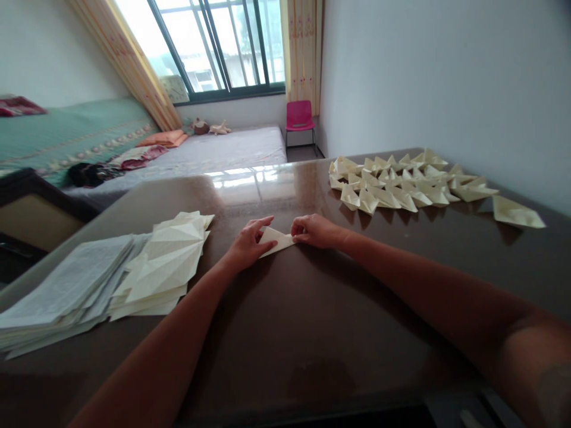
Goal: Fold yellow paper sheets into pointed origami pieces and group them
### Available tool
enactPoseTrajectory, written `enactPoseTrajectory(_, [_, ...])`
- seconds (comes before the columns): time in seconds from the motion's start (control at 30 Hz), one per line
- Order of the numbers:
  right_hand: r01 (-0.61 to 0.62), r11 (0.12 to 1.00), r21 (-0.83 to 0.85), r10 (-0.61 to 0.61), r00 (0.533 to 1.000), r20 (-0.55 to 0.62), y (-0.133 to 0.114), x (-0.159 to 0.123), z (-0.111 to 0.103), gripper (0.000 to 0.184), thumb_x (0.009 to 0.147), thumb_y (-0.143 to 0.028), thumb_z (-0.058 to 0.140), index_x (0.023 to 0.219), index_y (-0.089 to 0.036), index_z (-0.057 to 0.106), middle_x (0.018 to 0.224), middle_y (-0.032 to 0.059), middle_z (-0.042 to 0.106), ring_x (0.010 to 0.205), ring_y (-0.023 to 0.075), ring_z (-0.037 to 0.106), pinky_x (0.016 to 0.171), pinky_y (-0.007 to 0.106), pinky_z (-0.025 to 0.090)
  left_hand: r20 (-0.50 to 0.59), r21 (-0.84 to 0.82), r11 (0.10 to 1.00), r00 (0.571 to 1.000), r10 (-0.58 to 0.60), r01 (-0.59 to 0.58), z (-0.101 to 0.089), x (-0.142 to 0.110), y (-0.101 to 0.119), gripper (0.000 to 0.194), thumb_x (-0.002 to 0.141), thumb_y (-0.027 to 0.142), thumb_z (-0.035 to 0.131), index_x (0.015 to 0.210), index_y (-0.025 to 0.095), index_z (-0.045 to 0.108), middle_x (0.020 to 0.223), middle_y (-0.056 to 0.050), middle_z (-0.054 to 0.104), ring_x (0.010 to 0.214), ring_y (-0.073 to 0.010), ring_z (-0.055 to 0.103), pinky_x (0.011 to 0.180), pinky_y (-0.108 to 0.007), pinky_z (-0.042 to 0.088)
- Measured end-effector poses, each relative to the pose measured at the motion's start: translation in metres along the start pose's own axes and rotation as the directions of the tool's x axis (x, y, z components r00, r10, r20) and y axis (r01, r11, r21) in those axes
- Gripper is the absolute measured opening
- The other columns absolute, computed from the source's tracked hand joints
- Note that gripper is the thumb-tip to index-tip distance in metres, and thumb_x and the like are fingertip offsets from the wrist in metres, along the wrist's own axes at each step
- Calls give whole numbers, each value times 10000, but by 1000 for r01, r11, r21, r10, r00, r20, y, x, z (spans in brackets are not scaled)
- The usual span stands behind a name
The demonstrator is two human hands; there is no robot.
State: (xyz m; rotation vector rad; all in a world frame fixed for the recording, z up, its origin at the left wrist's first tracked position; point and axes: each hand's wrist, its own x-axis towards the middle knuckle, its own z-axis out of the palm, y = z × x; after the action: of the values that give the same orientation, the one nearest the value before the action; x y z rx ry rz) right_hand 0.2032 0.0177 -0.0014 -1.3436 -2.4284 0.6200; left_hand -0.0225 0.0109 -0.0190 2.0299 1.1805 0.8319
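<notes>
A small folded piece of cream paper point(275, 238) lies between my hands at the middle of the brown table point(267, 333). My left hand point(250, 242) grips its left side, thumb on top and fingers behind. At the paper's right corner, my right hand point(313, 230) pinches the edge with curled fingers. To the left is a stack of creased cream sheets point(167, 255), fanned slightly apart. Several folded paper boats point(392, 181) stand in rows at the right back of the table, and one paper boat point(517, 213) sits apart from them near the right edge.
A pile of printed sheets point(66, 285) lies at the table's left edge, beside the creased stack. Past the table are a bed point(232, 145), a pink chair point(300, 117) and a window point(223, 47). A white wall point(437, 77) runs along the right.
</notes>
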Motion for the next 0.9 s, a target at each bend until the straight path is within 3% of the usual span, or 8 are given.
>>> enactPoseTrajectory(0.1, [-29,999,45,29,1000,4,-1,0,-2,147,775,-231,661,894,-155,703,821,26,702,712,119,610,620,186,403,39,-111,994,999,-15,19,0,-2,5,675,735,295,659,1358,139,452,994,-56,643,767,-133,599,721,-289,513])
enactPoseTrajectory(0.2, [-35,995,94,35,999,2,-2,-1,-2,161,762,-234,672,900,-165,719,807,12,706,703,112,609,619,182,402,-4,-56,998,1000,-6,5,2,-6,11,597,746,269,632,1322,169,509,877,-7,646,727,-117,566,695,-266,495])
enactPoseTrajectory(0.43, [-18,987,161,16,1000,15,-4,-3,-2,151,753,-236,663,872,-154,706,786,2,689,684,104,584,598,177,379,-63,12,999,997,35,-34,6,-10,11,504,771,221,578,1275,208,562,1002,-19,671,798,-132,574,739,-276,488])
enactPoseTrajectory(0.6, [-19,980,198,6,998,63,-6,-3,-5,148,769,-217,631,873,-127,686,747,5,670,658,102,561,579,181,369,-120,168,980,985,125,-104,5,-10,11,489,782,219,581,1270,234,561,1094,-38,635,943,-170,574,784,-301,499])
enactPoseTrajectory(0.73, [-80,985,153,69,995,75,-7,-2,-4,133,804,-214,588,855,-132,679,737,15,679,656,105,571,585,184,372,-189,459,864,928,321,-205,4,-13,16,394,830,226,565,1222,239,600,1181,-53,588,1115,-212,492,966,-377,435])
enactPoseTrajectory(0.8, [-91,992,92,86,995,59,-7,-2,-2,137,827,-221,563,857,-143,672,746,19,684,664,106,574,597,185,373,-118,549,794,916,383,-262,6,-16,20,306,880,222,506,1150,246,648,1116,-48,618,1053,-206,502,933,-362,448])
enactPoseTrajectory(0.9, [-88,996,-25,89,996,14,-8,-1,0,146,839,-243,555,893,-164,665,828,31,699,717,119,587,617,193,372,84,578,722,908,411,-380,15,-21,28,308,926,209,418,1091,252,675,1043,-45,649,959,-195,513,852,-329,477])
